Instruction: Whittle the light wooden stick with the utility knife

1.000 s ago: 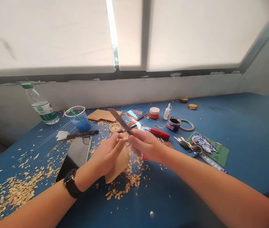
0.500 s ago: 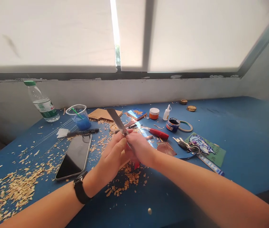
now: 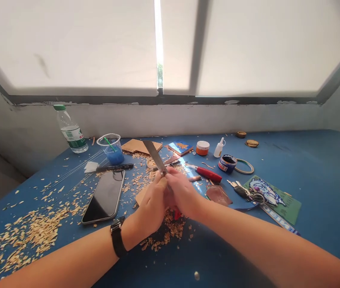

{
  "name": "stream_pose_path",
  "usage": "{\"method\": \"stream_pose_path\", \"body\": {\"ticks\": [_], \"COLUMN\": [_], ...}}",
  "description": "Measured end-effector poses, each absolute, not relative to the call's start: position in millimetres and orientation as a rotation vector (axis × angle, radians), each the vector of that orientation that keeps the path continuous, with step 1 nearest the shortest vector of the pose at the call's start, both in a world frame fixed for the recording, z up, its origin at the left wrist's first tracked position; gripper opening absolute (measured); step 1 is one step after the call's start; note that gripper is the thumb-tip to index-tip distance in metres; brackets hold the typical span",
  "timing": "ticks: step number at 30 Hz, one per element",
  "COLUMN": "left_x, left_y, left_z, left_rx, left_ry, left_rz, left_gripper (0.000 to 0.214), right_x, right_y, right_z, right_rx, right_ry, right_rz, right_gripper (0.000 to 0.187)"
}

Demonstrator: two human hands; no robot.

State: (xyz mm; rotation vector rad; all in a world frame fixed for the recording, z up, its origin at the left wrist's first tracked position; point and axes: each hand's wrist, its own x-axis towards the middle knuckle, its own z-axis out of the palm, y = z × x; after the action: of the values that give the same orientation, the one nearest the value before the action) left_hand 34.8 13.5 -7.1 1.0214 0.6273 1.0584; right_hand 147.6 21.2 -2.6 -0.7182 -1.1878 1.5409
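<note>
My left hand (image 3: 152, 204), with a black watch on the wrist, and my right hand (image 3: 184, 192) are pressed together above the middle of the table. Both are closed around the lower end of a knife (image 3: 155, 158), whose broad flat metal blade points up and away to the left. The grip is mostly hidden by my fingers; a bit of red (image 3: 177, 214) shows below them. Just left of my left hand, the edge of a tan wooden piece (image 3: 140, 196) peeks out; whether I hold it cannot be made out. Wood shavings (image 3: 172, 228) lie beneath my hands.
On the blue table (image 3: 313, 168) lie a phone (image 3: 105, 196), a cup of blue liquid (image 3: 114, 154), a water bottle (image 3: 72, 134), a red-handled tool (image 3: 207, 173), an orange jar (image 3: 202, 148), a glue bottle (image 3: 218, 149), an open ink tin (image 3: 227, 163) and keys (image 3: 244, 190).
The whole view has shifted, so things on the table sit further right in the picture. My hands keep the same hold on the knife, with the wooden piece now showing left of my left hand.
</note>
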Motion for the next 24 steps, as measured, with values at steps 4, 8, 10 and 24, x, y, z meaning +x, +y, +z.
{"method": "stream_pose_path", "body": {"ticks": [4,8,10,24], "left_x": [37,36,35,29], "left_y": [14,14,15,19], "left_z": [0,8,7,-1], "left_rx": [0.981,0.94,0.92,0.906], "left_ry": [0.592,0.495,0.474,0.362], "left_rz": [0.956,0.885,0.88,0.92], "left_gripper": [0.032,0.035,0.04,0.039], "right_x": [153,161,164,173], "right_y": [28,33,33,24], "right_z": [-8,-10,-10,-6], "right_rx": [-0.767,-0.785,-0.768,-0.664], "right_ry": [-1.178,-1.22,-1.269,-1.387], "right_rz": [1.625,1.694,1.695,1.645], "right_gripper": [0.027,0.039,0.047,0.047]}}
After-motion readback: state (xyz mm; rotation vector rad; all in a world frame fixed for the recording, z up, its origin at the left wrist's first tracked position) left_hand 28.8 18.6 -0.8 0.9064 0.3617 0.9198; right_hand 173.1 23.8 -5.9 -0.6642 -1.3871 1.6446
